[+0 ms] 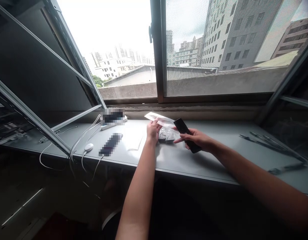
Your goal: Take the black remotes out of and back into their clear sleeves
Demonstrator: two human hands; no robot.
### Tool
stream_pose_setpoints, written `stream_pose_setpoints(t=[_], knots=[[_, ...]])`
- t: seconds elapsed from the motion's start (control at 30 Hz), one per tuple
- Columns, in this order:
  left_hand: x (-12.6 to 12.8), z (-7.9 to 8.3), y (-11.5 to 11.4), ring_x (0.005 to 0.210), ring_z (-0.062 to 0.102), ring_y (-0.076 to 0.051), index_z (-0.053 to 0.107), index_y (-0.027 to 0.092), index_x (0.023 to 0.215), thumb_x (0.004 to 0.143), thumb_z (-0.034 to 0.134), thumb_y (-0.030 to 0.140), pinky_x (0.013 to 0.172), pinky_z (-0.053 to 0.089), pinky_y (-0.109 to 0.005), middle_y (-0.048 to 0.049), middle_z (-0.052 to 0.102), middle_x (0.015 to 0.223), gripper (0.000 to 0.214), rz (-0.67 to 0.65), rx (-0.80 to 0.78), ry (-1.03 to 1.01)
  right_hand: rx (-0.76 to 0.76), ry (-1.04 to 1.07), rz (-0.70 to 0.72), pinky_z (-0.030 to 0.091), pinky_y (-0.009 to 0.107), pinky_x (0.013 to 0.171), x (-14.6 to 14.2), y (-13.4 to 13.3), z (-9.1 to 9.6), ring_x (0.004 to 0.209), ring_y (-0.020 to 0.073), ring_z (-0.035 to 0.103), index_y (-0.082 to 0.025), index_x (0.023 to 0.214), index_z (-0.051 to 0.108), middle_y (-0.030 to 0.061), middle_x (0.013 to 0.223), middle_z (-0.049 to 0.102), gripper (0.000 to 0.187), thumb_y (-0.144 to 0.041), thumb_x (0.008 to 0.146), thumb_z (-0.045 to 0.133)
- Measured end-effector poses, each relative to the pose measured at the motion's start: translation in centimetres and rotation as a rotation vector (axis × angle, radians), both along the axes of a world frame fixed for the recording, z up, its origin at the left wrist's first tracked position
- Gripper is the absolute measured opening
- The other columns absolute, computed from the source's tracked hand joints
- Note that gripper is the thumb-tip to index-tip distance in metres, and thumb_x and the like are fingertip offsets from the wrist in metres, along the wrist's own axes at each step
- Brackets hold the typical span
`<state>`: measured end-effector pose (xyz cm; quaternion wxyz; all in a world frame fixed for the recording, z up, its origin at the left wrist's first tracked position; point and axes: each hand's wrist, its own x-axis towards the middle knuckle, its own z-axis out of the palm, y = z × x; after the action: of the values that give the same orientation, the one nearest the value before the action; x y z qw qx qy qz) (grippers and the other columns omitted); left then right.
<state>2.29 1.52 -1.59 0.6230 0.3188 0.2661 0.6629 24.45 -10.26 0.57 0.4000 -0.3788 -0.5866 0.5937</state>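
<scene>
My left hand [152,130] is closed on the near left edge of a thin, translucent white plastic bag [162,119], tilted above the table. In my right hand [202,139] is a black, flat, long device [182,126], perhaps a remote control or a phone; its kind is not clear. The device's upper end is close to the right end of the bag. Between the two hands, several dark items in clear plastic wrap [167,134] lie on the table. White sheets or sleeves [135,142] rest just left of my left wrist.
The grey table [179,165] runs below a window. Left of my hands are a blurred-out phone-like thing [111,144], a white round charger [88,147], cables and a power strip [114,126]. Dark cables [274,146] lie at right. A metal rack frame [31,116] stands at left.
</scene>
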Motion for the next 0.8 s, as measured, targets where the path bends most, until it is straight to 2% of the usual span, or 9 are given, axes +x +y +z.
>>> stream_pose_setpoints(t=[0.13,0.27,0.37,0.43,0.53,0.63,0.73,0.8], knots=[[0.2,0.0,-0.1,0.092,0.078,-0.018,0.071,0.018,0.109,0.099,0.072,0.021,0.096,0.059,-0.034,-0.0086,0.079,0.106,0.010,-0.020,0.036,0.017,-0.009,0.009,0.000,0.057,0.026,0.054,0.0,-0.1,0.1,0.059,0.0141,0.067,-0.022,0.157,0.063,0.0169,0.114,0.085,0.072,-0.045,0.094,0.088],[-0.2,0.1,-0.1,0.092,0.077,-0.019,0.068,0.019,0.111,0.099,0.068,0.019,0.092,0.060,-0.034,-0.0104,0.079,0.112,0.012,-0.050,0.002,-0.022,-0.027,0.034,-0.042,0.058,0.026,0.052,0.1,0.0,0.0,0.053,0.0119,0.063,-0.022,0.156,0.064,0.0150,0.111,0.086,0.076,-0.043,0.089,0.093],[-0.2,0.1,-0.3,0.095,0.078,-0.019,0.067,0.019,0.113,0.092,0.067,0.011,0.095,0.059,-0.035,-0.0112,0.078,0.116,0.022,-0.101,-0.013,-0.005,-0.022,0.047,-0.068,0.058,0.027,0.051,0.1,0.1,-0.2,0.059,0.0155,0.070,-0.022,0.153,0.067,0.0153,0.110,0.085,0.072,-0.041,0.089,0.093],[0.0,0.1,-0.3,0.091,0.077,-0.017,0.066,0.020,0.114,0.086,0.065,0.003,0.096,0.058,-0.035,-0.0087,0.078,0.110,0.033,-0.108,-0.022,-0.006,0.001,0.071,-0.066,0.058,0.026,0.050,0.1,0.2,-0.3,0.079,0.0235,0.080,-0.024,0.151,0.069,0.0168,0.121,0.083,0.068,-0.040,0.089,0.093],[-0.1,0.1,-0.2,0.076,0.070,-0.012,0.063,0.020,0.112,0.080,0.060,-0.005,0.088,0.057,-0.028,-0.0009,0.072,0.089,0.041,-0.082,-0.034,-0.077,0.033,0.136,-0.082,0.053,0.024,0.045,0.1,0.3,-0.4,0.104,0.0328,0.083,-0.028,0.147,0.071,0.0160,0.152,0.070,0.060,-0.038,0.091,0.090],[-0.4,0.1,0.1,0.066,0.062,-0.009,0.061,0.021,0.112,0.080,0.054,-0.008,0.080,0.054,-0.023,0.0044,0.060,0.077,0.044,-0.042,-0.035,-0.183,0.034,0.212,-0.104,0.050,0.023,0.042,0.1,0.3,-0.2,0.105,0.0329,0.084,-0.029,0.144,0.072,0.0145,0.166,0.058,0.053,-0.037,0.094,0.087],[-0.7,0.3,0.2,0.067,0.060,-0.010,0.060,0.022,0.110,0.087,0.053,-0.005,0.079,0.055,-0.025,0.0021,0.060,0.082,0.036,-0.020,-0.072,-0.276,0.015,0.242,-0.115,0.050,0.023,0.043,0.3,0.3,-0.1,0.104,0.0320,0.084,-0.027,0.142,0.072,0.0161,0.165,0.058,0.047,-0.036,0.097,0.084],[-0.8,0.7,0.0,0.065,0.057,-0.010,0.058,0.022,0.105,0.095,0.050,-0.002,0.079,0.055,-0.026,0.0014,0.058,0.083,0.027,-0.060,-0.091,-0.354,-0.017,0.238,-0.100,0.050,0.023,0.043,0.3,0.3,-0.2,0.102,0.0312,0.084,-0.026,0.141,0.072,0.0173,0.166,0.058,0.044,-0.038,0.099,0.081]])
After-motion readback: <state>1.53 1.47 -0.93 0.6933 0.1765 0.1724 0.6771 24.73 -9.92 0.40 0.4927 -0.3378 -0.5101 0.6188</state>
